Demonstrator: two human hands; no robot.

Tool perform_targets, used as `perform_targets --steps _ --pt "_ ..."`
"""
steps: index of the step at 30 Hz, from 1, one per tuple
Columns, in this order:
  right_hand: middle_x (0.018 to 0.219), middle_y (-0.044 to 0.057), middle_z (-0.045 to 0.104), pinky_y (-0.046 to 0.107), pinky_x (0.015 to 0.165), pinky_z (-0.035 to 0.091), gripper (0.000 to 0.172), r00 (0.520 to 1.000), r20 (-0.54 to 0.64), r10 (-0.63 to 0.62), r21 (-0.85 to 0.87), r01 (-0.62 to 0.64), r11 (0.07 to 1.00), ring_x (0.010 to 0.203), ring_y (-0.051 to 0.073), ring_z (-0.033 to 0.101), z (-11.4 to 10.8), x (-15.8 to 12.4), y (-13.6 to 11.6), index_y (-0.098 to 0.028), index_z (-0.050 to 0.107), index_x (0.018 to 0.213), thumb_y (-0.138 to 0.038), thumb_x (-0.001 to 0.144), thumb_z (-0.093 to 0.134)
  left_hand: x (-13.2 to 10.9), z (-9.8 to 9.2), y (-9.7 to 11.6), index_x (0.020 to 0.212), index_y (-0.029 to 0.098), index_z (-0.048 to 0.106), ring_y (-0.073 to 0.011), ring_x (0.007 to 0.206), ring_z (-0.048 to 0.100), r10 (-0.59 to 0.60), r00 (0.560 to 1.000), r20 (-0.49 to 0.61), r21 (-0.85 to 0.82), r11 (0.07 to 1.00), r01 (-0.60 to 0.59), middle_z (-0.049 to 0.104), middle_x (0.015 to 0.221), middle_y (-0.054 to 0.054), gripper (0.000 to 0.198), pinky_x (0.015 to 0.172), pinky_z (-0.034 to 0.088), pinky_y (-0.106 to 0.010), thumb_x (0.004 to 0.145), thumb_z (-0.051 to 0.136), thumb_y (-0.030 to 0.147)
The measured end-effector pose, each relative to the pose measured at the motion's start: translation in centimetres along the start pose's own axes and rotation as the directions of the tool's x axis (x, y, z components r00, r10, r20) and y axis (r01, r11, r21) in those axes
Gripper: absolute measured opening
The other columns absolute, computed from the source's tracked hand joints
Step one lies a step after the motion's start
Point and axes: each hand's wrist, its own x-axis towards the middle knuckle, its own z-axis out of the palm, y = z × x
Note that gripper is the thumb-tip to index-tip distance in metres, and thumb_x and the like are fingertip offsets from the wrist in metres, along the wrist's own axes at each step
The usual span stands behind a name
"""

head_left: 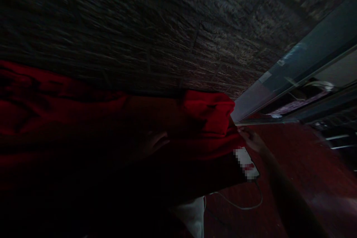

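The scene is very dark. A red cloth is spread over a dark surface, with a folded or bunched red part near its right end. At the cloth's right edge, my right hand has its fingers closed on the fabric. My left hand is over the middle of the cloth, its visible fingers slightly bent and apart; its wrist and arm fade into shadow. Just below my right hand lies a white phone-like device with a white cable running from it.
A rough brick-patterned wall rises behind the surface. More rumpled red fabric lies at the left. To the right are a doorway frame and a red floor. Pale cloth shows at the bottom.
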Motion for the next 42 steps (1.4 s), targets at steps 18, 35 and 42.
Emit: perform_targets --steps 18,35,42 --pt "0.111 0.007 0.069 0.032 0.088 0.049 0.024 0.688 0.507 -0.519 0.004 0.600 0.800 0.098 0.021 0.065 15.9 -5.2 -28.3 -0.020 0.069 0.113 -0.031 0.097 0.054 -7.9 -5.4 -7.1 0.100 0.022 0.067 -0.0214 0.093 0.064 -0.119 0.988 0.096 -0.073 0.989 0.126 0.069 0.103 -0.005 0.035 0.083 0.048 -0.033 0.094 0.050 0.052" --pt "0.100 0.007 0.071 0.028 0.070 0.042 0.024 0.722 0.471 -0.507 -0.006 0.577 0.817 0.083 0.019 0.065 20.6 -3.5 -27.3 -0.017 0.068 0.104 -0.034 0.096 0.052 -7.5 -4.6 -6.8 0.109 0.021 0.063 -0.0208 0.104 0.061 -0.118 0.993 0.019 -0.047 0.992 0.118 0.066 0.112 -0.005 0.030 0.097 0.046 -0.037 0.102 0.037 0.034" --pt "0.108 0.006 0.070 0.029 0.074 0.046 0.024 0.736 0.462 -0.495 0.019 0.549 0.835 0.090 0.021 0.065 21.0 -3.6 -27.1 -0.020 0.068 0.109 -0.034 0.094 0.054 -8.3 -6.2 -6.8 0.112 0.022 0.063 -0.0231 0.100 0.062 -0.305 0.948 0.087 -0.006 0.952 0.307 0.066 0.112 -0.005 0.036 0.093 0.048 -0.039 0.097 0.044 0.050"
